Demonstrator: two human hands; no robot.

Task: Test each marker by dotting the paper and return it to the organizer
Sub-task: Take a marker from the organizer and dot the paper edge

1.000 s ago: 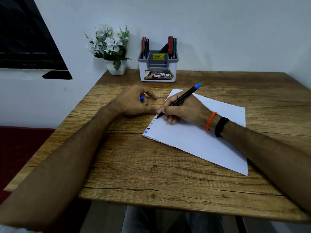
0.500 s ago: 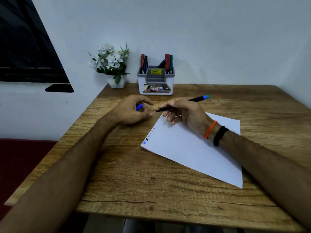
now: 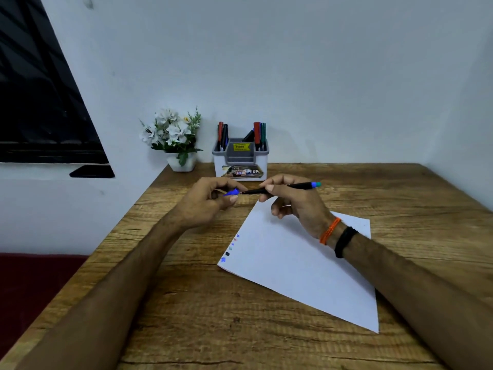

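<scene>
Two hands meet above the far edge of the paper [image 3: 301, 265], each holding one part of a single marker. Right hand [image 3: 296, 202]: fingers curled round the black marker [image 3: 280, 188], gripped near its tip end, the barrel lying almost level with its blue-green end pointing right. Left hand [image 3: 206, 202]: thumb and fingers pinch one blue cap [image 3: 232, 193], whose open end touches or sits just at the marker's tip; whether the tip is inside the cap cannot be told.

One white sheet lies askew on the wooden table [image 3: 186, 316], with a row of about six small coloured dots [image 3: 230, 248] along its left edge, blue nearest, then black, then paler ones too small to name surely.

One white-and-grey organizer [image 3: 240, 162] stands at the back against the wall, markers upright in two groups: roughly three at the left [image 3: 222, 136] and about four at the right [image 3: 258, 135], the exact counts unclear where they overlap. One small white pot of white flowers [image 3: 173, 140] stands just left of it.

Two bands circle the right wrist, one orange [image 3: 329, 231], one black [image 3: 344, 241].
</scene>
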